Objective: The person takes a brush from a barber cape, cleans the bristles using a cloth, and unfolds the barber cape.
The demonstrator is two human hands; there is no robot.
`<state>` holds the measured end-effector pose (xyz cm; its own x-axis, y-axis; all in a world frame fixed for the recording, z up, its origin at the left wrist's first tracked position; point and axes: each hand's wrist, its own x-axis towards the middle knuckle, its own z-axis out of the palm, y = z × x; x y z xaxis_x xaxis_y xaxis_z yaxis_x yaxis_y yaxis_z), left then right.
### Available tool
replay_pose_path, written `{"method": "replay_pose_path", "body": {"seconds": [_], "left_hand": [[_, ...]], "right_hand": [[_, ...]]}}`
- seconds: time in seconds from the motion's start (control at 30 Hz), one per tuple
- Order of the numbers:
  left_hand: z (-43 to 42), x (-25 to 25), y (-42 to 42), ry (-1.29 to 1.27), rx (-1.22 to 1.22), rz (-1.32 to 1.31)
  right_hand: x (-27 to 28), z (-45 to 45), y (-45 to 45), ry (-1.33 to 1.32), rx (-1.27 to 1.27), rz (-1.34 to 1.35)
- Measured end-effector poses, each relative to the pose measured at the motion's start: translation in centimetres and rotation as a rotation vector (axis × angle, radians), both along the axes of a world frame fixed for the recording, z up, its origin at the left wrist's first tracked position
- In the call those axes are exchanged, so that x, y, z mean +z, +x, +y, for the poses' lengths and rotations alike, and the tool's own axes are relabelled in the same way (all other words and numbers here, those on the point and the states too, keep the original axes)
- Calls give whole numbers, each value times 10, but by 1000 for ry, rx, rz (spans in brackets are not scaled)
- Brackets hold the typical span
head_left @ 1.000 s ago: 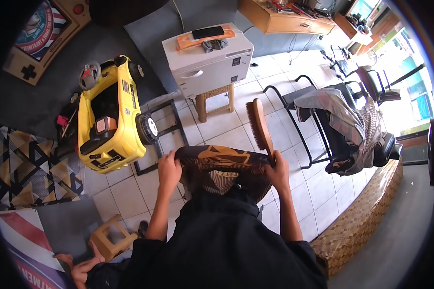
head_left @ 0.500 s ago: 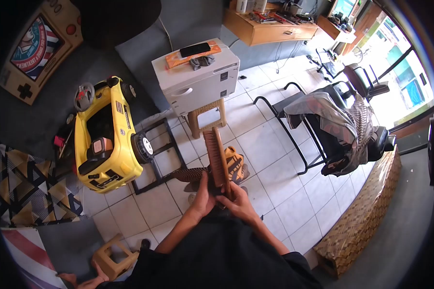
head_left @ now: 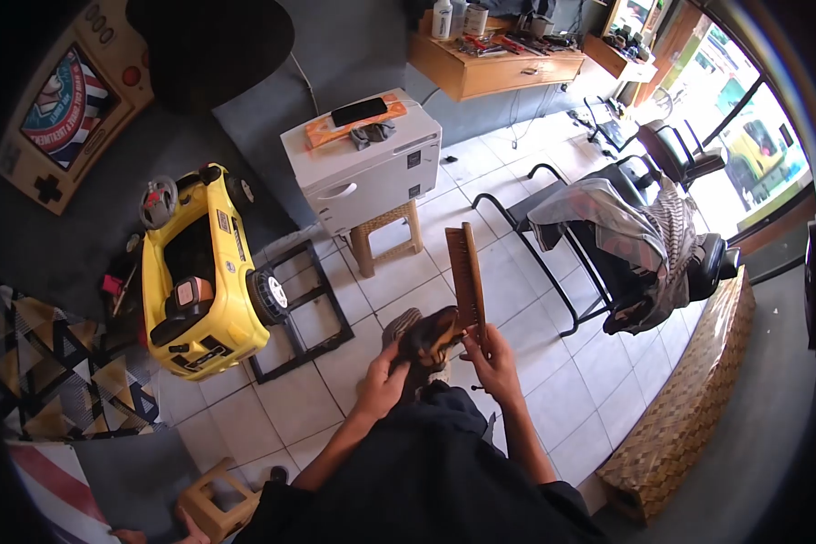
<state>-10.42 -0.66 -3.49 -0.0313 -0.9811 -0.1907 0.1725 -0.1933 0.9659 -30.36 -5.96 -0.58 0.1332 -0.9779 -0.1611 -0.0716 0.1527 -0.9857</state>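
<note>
My right hand (head_left: 496, 364) grips a long wooden brush (head_left: 465, 276), holding it upright with the bristles facing left. In my left hand (head_left: 385, 383) is a dark, glossy object with orange-tan patches (head_left: 432, 339); its kind I cannot make out. The fingers of this hand close around its left side. The object's right end comes close to the fingertips of my right hand, and whether they touch is unclear. Both hands are in front of my dark shirt (head_left: 408, 471), above the tiled floor.
A yellow toy car (head_left: 210, 281) stands at left beside a black metal frame (head_left: 304, 313). Ahead, a white cabinet (head_left: 367, 168) rests on a stool. A black chair (head_left: 616, 263) draped with cloth and a woven box (head_left: 675, 399) are at right. Another person's hand (head_left: 190, 526) shows at bottom left.
My right hand has moved right with the brush, away from my left hand. The dark object in my left hand now shows more fully. The view has shifted slightly.
</note>
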Motion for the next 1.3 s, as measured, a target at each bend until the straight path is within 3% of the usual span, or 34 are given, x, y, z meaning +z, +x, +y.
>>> {"method": "replay_pose_path", "body": {"seconds": [0.07,0.1,0.13,0.2,0.27,0.33,0.43,0.53,0.57,0.6,0.67,0.8,0.87,1.0,1.03,1.13,1.27,1.3], "left_hand": [[-8,7,-13,207,313,416],[-14,35,-14,357,371,461],[-18,39,-15,328,343,504],[-20,40,-18,271,291,588],[-21,12,-25,60,217,433],[-24,31,-21,61,212,451],[-22,44,-8,105,217,684],[-14,-34,5,-151,-39,-178],[-20,-28,5,-362,-248,-475],[-18,-39,0,-318,-251,-459],[-19,-60,-17,-271,-240,-433],[-34,-41,-41,-480,6,-551],[-38,-46,-38,-474,-5,-605],[-37,-34,-27,-286,155,-565],[-38,-38,-20,-429,198,-583],[-38,-26,-4,-229,5,-471],[-44,-14,11,-57,-456,-539],[-44,-13,13,-243,-457,-467]], "right_hand": [[-11,10,6,19,19,101],[3,17,14,-38,79,171],[-4,25,23,7,89,36],[-3,29,31,-56,240,93],[-12,31,34,2,208,-3],[-3,27,34,-2,151,-18],[3,14,20,-26,51,-180],[28,-2,7,70,-4,-381],[32,-11,4,8,29,-452],[34,-15,4,100,17,-643],[54,-19,5,149,39,-749],[52,-19,-6,104,67,-742],[54,-19,-11,104,34,-718],[63,-27,-31,-11,-221,-204],[46,-35,-43,-149,-237,-59],[30,-33,-62,-133,-289,6],[20,-34,-71,-173,-268,138],[21,-36,-71,-179,-259,165]]}}
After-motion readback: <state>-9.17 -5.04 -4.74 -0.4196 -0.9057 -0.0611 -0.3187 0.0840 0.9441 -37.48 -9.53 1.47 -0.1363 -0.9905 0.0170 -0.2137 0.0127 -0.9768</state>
